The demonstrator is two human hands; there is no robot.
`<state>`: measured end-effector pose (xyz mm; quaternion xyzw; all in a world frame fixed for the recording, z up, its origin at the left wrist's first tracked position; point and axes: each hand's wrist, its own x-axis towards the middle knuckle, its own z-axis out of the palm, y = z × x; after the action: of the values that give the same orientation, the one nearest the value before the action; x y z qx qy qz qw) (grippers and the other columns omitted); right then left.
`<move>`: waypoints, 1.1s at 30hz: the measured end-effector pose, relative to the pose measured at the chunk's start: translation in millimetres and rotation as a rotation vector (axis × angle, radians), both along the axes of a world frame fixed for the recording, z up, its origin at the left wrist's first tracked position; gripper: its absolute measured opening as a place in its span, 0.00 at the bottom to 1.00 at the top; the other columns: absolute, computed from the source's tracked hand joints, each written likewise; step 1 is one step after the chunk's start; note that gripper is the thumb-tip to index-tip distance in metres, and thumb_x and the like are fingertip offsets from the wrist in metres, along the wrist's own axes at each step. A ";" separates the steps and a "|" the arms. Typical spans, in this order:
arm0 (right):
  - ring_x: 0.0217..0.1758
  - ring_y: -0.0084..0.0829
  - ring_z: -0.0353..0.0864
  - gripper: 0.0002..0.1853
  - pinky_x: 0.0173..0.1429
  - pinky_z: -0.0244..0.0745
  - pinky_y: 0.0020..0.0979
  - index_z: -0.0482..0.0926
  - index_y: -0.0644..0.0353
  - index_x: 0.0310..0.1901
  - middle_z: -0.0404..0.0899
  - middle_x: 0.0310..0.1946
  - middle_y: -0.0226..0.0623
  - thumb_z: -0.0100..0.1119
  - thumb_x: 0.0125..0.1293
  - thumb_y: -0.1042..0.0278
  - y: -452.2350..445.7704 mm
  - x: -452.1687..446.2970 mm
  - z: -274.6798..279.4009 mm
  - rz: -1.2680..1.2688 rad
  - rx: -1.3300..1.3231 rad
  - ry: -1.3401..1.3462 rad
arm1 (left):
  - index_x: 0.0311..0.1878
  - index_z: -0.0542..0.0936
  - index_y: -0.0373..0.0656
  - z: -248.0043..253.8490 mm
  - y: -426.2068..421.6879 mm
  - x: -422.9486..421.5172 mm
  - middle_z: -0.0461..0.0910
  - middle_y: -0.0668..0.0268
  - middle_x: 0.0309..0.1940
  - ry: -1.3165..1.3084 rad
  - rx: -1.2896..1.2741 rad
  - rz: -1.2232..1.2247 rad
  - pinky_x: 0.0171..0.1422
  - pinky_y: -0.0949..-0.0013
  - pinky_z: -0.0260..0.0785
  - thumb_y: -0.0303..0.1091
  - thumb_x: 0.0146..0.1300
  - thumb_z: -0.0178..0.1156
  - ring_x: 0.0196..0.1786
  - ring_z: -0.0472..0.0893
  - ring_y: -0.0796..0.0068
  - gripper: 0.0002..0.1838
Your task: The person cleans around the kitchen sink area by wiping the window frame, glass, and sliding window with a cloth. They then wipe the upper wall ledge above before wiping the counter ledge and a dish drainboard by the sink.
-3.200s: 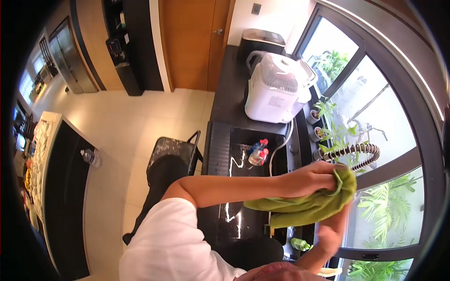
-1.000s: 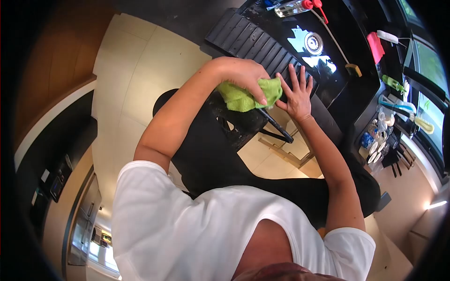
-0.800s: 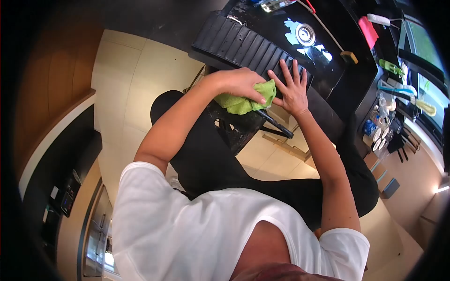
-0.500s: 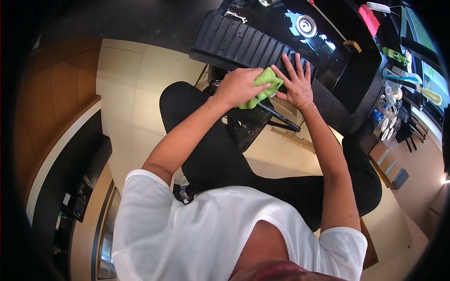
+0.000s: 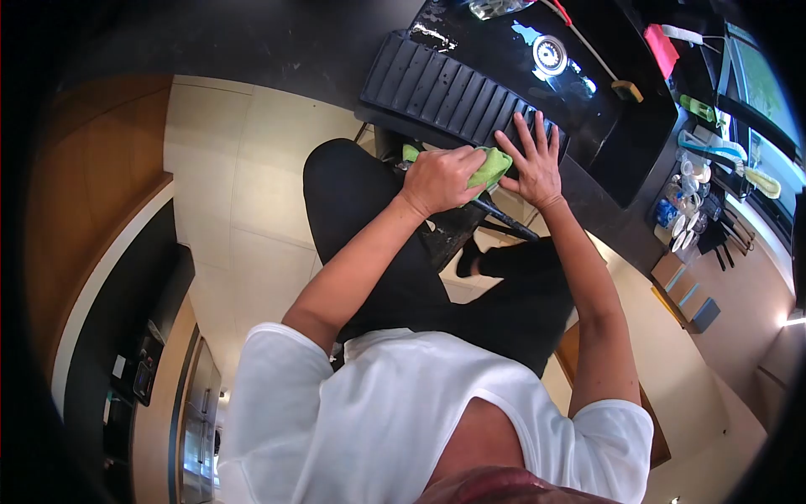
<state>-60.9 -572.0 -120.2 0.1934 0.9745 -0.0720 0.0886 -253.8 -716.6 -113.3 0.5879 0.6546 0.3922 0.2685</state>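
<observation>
My left hand (image 5: 442,178) is closed on a green cloth (image 5: 489,169), which shows beyond the fingers, with a small piece out on the other side. The cloth is just above a black stool (image 5: 453,231) with a bar, near the front edge of the counter. Beside it, my right hand (image 5: 534,164) is spread, palm down, with its fingertips on the ridged black drainboard (image 5: 445,92). Its thumb points toward the cloth. Part of the cloth is hidden under my left hand.
Beyond the drainboard lies a black sink with a round drain (image 5: 550,54), a clear bottle (image 5: 501,7) and a yellow-ended stick (image 5: 627,91). At the right are a pink cloth (image 5: 661,50), a green bottle (image 5: 697,107), brushes (image 5: 762,182) and several dishes. My legs straddle the stool.
My left hand has moved from the side of the stool toward the counter edge and closed tighter over the cloth. My right hand has stayed spread on the drainboard. One leg has shifted inward.
</observation>
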 end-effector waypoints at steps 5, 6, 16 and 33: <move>0.79 0.56 0.40 0.42 0.73 0.35 0.66 0.64 0.30 0.70 0.48 0.76 0.38 0.56 0.51 0.31 2.8 3.2 -4.5 0.012 -0.009 0.025 | 0.41 0.77 0.40 2.4 1.3 -0.2 0.80 0.60 0.34 -0.048 -0.064 0.027 0.36 0.60 0.75 0.41 0.52 0.67 0.34 0.82 0.57 0.18; 0.79 0.56 0.41 0.42 0.74 0.35 0.65 0.65 0.31 0.69 0.49 0.76 0.38 0.58 0.51 0.32 2.9 3.4 -3.7 0.011 -0.014 0.049 | 0.42 0.77 0.40 4.3 1.5 -0.1 0.80 0.60 0.35 -0.041 -0.069 0.042 0.36 0.60 0.75 0.41 0.53 0.66 0.35 0.82 0.57 0.18; 0.79 0.56 0.40 0.46 0.74 0.31 0.67 0.61 0.30 0.71 0.47 0.77 0.36 0.63 0.47 0.33 0.3 0.5 14.2 -0.009 -0.035 -0.023 | 0.41 0.76 0.42 6.4 3.0 7.2 0.79 0.62 0.33 0.062 -0.083 0.108 0.35 0.58 0.75 0.41 0.52 0.67 0.33 0.81 0.56 0.17; 0.79 0.55 0.40 0.46 0.72 0.36 0.68 0.57 0.30 0.72 0.45 0.77 0.34 0.61 0.51 0.32 0.4 4.8 17.8 0.020 -0.007 0.020 | 0.36 0.75 0.42 14.0 5.5 13.9 0.81 0.61 0.32 0.122 -0.089 0.220 0.34 0.57 0.74 0.43 0.55 0.63 0.32 0.82 0.55 0.15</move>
<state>-56.1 -571.6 -102.3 0.1826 0.9769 -0.0766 0.0802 -239.8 -711.0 -99.3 0.5228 0.7470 0.3535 0.2093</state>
